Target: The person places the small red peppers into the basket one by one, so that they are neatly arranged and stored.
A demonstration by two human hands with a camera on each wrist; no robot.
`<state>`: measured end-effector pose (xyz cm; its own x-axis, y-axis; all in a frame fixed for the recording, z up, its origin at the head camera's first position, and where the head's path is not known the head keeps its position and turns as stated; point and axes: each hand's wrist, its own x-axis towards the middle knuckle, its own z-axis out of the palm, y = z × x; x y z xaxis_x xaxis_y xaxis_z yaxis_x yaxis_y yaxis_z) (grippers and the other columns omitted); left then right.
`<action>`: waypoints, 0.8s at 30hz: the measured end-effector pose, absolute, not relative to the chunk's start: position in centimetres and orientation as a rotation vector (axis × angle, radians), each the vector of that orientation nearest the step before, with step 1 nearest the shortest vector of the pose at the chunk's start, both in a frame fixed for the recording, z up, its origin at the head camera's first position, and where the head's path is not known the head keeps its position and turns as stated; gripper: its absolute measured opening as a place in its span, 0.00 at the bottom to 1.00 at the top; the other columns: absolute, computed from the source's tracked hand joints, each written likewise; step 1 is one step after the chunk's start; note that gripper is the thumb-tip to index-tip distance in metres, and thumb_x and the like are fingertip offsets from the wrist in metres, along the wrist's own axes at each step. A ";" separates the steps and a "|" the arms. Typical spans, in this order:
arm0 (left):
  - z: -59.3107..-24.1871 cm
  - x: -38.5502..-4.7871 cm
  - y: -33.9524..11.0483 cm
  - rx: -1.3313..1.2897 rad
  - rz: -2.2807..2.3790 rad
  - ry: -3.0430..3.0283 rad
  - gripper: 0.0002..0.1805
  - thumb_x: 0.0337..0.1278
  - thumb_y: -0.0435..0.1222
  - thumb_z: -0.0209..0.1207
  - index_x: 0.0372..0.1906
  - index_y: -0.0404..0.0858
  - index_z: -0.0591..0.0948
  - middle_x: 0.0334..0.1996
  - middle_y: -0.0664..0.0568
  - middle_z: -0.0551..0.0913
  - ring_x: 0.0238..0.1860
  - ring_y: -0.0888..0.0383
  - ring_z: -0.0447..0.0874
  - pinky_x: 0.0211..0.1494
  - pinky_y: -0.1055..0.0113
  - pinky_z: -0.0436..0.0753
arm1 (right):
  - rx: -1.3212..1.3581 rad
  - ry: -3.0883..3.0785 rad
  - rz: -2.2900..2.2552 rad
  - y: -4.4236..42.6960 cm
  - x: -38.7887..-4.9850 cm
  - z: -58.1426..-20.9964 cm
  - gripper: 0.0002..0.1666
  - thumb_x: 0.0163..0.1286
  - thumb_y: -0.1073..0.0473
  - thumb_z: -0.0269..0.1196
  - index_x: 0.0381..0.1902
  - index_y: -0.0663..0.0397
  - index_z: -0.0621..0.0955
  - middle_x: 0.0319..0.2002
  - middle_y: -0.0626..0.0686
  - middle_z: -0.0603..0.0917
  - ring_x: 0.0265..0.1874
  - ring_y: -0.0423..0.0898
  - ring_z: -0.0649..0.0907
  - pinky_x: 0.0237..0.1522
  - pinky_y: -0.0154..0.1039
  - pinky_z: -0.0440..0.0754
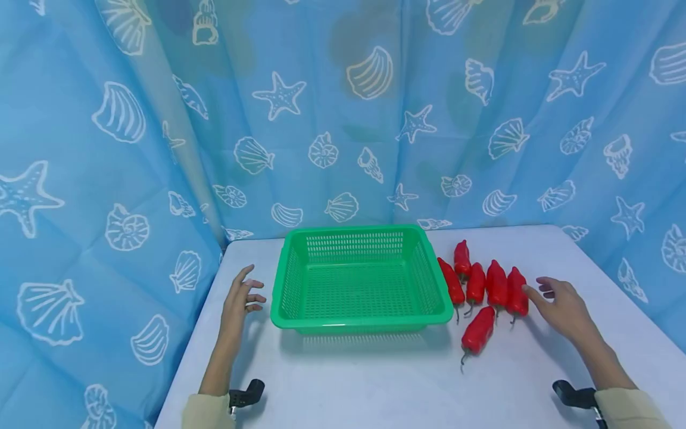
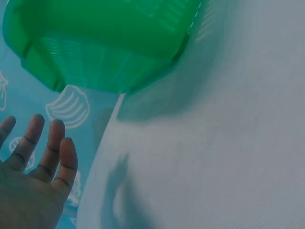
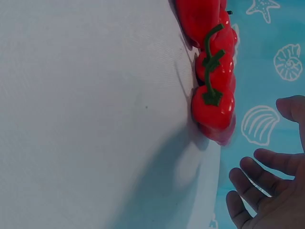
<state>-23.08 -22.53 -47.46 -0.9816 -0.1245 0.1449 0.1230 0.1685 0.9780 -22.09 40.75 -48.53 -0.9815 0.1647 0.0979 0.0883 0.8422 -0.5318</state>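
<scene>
A green plastic basket (image 1: 361,322) with slotted sides stands on the white table, and I see nothing in it. Several red peppers (image 1: 496,285) with green stems lie in a loose group just right of the basket; one pepper (image 1: 478,331) lies nearer the front. Left of the basket, my left hand (image 1: 242,298) is raised with loosely bent fingers, holding nothing; the left wrist view shows this hand (image 2: 40,176) apart from the basket. To the right of the peppers hovers my right hand (image 1: 563,307), its fingers relaxed. In the right wrist view this hand (image 3: 271,186) holds nothing.
The white table (image 1: 364,393) is backed and flanked by a blue curtain (image 1: 321,107) with white shells and starfish. Dark camera mounts (image 1: 248,393) sit on both wrists. The table's left and right edges run close to my arms.
</scene>
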 end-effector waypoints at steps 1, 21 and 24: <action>-47.6 -23.0 -22.4 -0.004 -1.931 -2.227 0.30 0.78 0.56 0.41 0.77 0.50 0.62 0.55 0.37 0.73 0.47 0.42 0.80 0.50 0.57 0.80 | -0.206 -2.872 0.833 40.6 -22.1 -48.6 0.45 0.72 0.40 0.60 0.66 0.74 0.64 0.56 0.75 0.67 0.51 0.73 0.72 0.33 0.56 0.85; -49.9 -22.0 -20.2 0.055 -2.124 -2.075 0.23 0.78 0.50 0.46 0.71 0.51 0.70 0.50 0.44 0.75 0.45 0.53 0.80 0.46 0.66 0.80 | -0.457 -2.862 0.941 40.1 -21.5 -50.2 0.42 0.72 0.41 0.60 0.63 0.75 0.68 0.52 0.74 0.71 0.47 0.69 0.75 0.33 0.49 0.85; -50.1 -22.0 -19.8 0.050 -2.127 -2.091 0.23 0.78 0.50 0.47 0.71 0.52 0.70 0.52 0.45 0.76 0.46 0.51 0.80 0.47 0.65 0.80 | -0.523 -2.878 0.975 40.2 -21.4 -50.5 0.45 0.71 0.38 0.59 0.64 0.76 0.67 0.54 0.75 0.70 0.49 0.71 0.74 0.35 0.51 0.85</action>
<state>-22.04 -19.84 -50.11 -0.9869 -0.1360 0.0867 0.0890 -0.0110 0.9960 -21.39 40.16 -50.51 -0.9409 0.3344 -0.0532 0.2979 0.7427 -0.5997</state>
